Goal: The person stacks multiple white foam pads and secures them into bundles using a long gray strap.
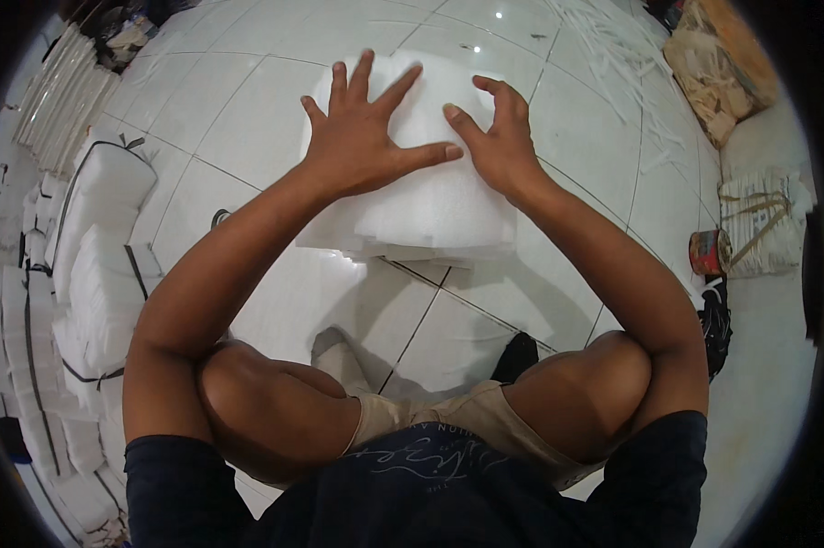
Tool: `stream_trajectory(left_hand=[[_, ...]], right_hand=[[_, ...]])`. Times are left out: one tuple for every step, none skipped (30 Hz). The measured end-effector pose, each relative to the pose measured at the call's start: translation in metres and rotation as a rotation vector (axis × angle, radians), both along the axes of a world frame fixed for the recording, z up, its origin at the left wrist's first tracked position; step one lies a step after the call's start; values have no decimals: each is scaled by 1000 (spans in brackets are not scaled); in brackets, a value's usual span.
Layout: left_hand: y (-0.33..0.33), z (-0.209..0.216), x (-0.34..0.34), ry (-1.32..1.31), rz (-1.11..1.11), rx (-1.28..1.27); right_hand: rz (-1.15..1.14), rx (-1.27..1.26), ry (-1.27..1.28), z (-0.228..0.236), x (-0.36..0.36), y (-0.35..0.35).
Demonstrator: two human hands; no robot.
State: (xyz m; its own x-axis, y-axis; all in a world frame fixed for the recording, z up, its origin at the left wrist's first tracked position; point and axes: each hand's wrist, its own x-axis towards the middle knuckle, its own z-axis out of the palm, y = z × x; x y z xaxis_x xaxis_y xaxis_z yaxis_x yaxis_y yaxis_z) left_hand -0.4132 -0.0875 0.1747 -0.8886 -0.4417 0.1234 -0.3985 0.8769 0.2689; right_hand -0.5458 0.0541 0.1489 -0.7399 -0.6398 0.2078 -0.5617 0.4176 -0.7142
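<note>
A stack of white foam sheets (430, 215) lies on the tiled floor in front of me, its near edges slightly uneven. My left hand (362, 137) rests on the upper left of the stack, fingers spread wide and thumb pointing right. At the stack's right edge is my right hand (501, 142), its fingers curved and its thumb apart from them. Between the two thumbs a small gap shows white foam. Neither hand grips anything that I can see.
Bundles of white foam sheets (101, 265) tied with black straps line the left side. Far right stand a filled plastic sack (718, 64), a strapped white bundle (759, 224) and a red tin (709, 251). Thin white strips (613, 64) lie scattered on the floor (220, 100).
</note>
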Motion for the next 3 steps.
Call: stream_trajectory(left_hand=[[0, -1, -4, -106, -68, -27], [0, -6, -7, -98, -55, 33], [-1, -7, -9, -136, -63, 19]], right_hand=[[-9, 45, -28, 1, -2, 3], [0, 17, -83, 1, -10, 6], [0, -37, -225, 7, -16, 8]])
